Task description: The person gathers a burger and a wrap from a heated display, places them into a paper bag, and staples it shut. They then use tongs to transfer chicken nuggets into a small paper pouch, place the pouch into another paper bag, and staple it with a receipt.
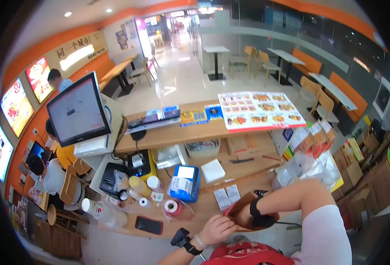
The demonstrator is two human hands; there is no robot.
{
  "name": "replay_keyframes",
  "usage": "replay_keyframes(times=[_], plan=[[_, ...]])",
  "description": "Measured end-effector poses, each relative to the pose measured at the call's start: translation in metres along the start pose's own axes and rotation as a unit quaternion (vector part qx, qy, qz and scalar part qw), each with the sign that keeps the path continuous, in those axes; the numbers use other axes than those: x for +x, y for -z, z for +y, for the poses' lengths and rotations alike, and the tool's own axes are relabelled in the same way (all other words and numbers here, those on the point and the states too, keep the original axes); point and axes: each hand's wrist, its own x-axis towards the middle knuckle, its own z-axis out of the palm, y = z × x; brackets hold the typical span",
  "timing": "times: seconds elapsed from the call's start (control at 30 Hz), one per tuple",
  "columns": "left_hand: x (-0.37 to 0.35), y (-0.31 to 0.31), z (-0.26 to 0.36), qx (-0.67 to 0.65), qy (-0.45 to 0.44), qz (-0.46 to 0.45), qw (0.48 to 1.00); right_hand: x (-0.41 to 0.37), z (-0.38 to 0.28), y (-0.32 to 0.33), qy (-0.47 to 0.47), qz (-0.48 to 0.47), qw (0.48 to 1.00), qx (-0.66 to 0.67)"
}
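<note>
Single head-worn view across a shop counter (177, 138).
The camera looks forward and down from the wearer's head, wide-angle and dark at the corners; the left hand (218, 229) and right hand (244, 213) lie close, low in the frame, the screen (78, 110) farther off at left, a white table (216, 49) distant near the top.

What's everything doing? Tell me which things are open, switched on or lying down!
Brown paper bag: open at the top
Left hand: fingers closed on the bag's edge
Right hand: inside the bag, partly hidden
Monitor: on, screen lit
Phone: lying flat, screen dark
Picture menu: lying flat, printed side up
Wall sign: lit up
</note>
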Motion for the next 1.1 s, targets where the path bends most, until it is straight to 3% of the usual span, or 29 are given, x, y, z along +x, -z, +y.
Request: replay_keyframes(times=[0.07, 0.1, 0.17, 0.23, 0.27, 0.33, 0.4, 0.43, 0.47, 0.53, 0.6, 0.63, 0.67, 0.7, 0.73, 0.77, 0.8, 0.83, 0.87, 0.93, 0.97, 1.1], plan=[[-0.001, 0.003, 0.0, 0.009, 0.017, 0.002, 1.0, -0.004, 0.0, -0.007, 0.047, 0.095, 0.984, -0.14], [0.0, 0.003, -0.001, 0.001, 0.019, -0.008, 1.0, -0.003, 0.004, 0.002, 0.042, 0.095, 0.984, -0.147], [0.002, 0.001, -0.002, -0.009, 0.016, -0.017, 1.0, 0.006, 0.008, 0.02, -0.022, 0.095, 0.992, 0.084], [0.006, 0.007, -0.006, -0.002, 0.017, -0.022, 1.0, 0.01, 0.008, 0.034, -0.094, 0.099, 0.935, 0.327], [0.009, 0.01, -0.008, 0.008, 0.026, -0.026, 0.999, 0.011, 0.016, 0.036, -0.038, 0.09, 0.936, 0.339], [0.004, 0.009, -0.011, 0.014, 0.021, -0.037, 0.999, 0.03, 0.044, -0.009, 0.025, 0.053, 0.842, 0.536], [-0.002, 0.005, -0.009, 0.022, 0.018, -0.049, 0.998, 0.007, 0.04, 0.016, -0.064, -0.045, 0.838, 0.54], [-0.005, 0.003, -0.006, 0.044, 0.041, -0.023, 0.998, 0.003, 0.045, 0.01, -0.041, -0.008, 0.83, 0.556], [-0.006, 0.001, -0.001, 0.065, 0.066, 0.002, 0.996, 0.004, 0.05, 0.009, 0.076, 0.088, 0.943, 0.313], [0.001, -0.003, 0.021, 0.034, 0.056, 0.032, 0.997, -0.017, 0.046, 0.013, 0.049, 0.226, 0.96, 0.157], [0.017, -0.008, 0.046, 0.002, 0.05, 0.059, 0.997, -0.066, 0.028, 0.029, -0.129, 0.269, 0.859, 0.416], [0.03, -0.012, 0.058, -0.111, 0.049, 0.039, 0.992, -0.102, 0.013, 0.048, -0.196, 0.298, 0.811, 0.463], [0.044, -0.018, 0.067, -0.223, 0.049, 0.016, 0.973, -0.126, 0.004, 0.051, -0.211, 0.346, 0.797, 0.448], [0.064, -0.027, 0.071, -0.323, 0.075, -0.079, 0.94, -0.151, -0.007, 0.053, -0.233, 0.381, 0.785, 0.43], [0.069, -0.041, 0.075, -0.339, 0.062, -0.092, 0.934, -0.174, -0.019, 0.052, -0.258, 0.414, 0.77, 0.411], [0.071, -0.062, 0.076, -0.581, 0.209, -0.144, 0.773, -0.195, -0.031, 0.046, -0.28, 0.416, 0.755, 0.421], [0.074, -0.083, 0.078, -0.752, 0.341, -0.196, 0.529, -0.216, -0.044, 0.037, -0.262, 0.539, 0.738, 0.311], [0.078, -0.101, 0.078, -0.797, 0.381, -0.202, 0.423, -0.234, -0.058, 0.028, -0.244, 0.643, 0.702, 0.185], [0.096, -0.11, 0.088, -0.8, 0.37, -0.24, 0.407, -0.252, -0.074, 0.019, -0.284, 0.643, 0.686, 0.187], [0.139, -0.124, 0.113, -0.904, 0.359, -0.139, 0.186, -0.285, -0.102, -0.001, -0.272, 0.684, 0.657, 0.166], [0.155, -0.141, 0.121, -0.901, 0.357, -0.181, 0.167, -0.293, -0.112, -0.02, -0.294, 0.634, 0.693, 0.176], [0.197, -0.204, 0.16, -0.906, 0.341, -0.217, 0.128, -0.272, -0.153, -0.1, -0.374, 0.601, 0.675, 0.206]])
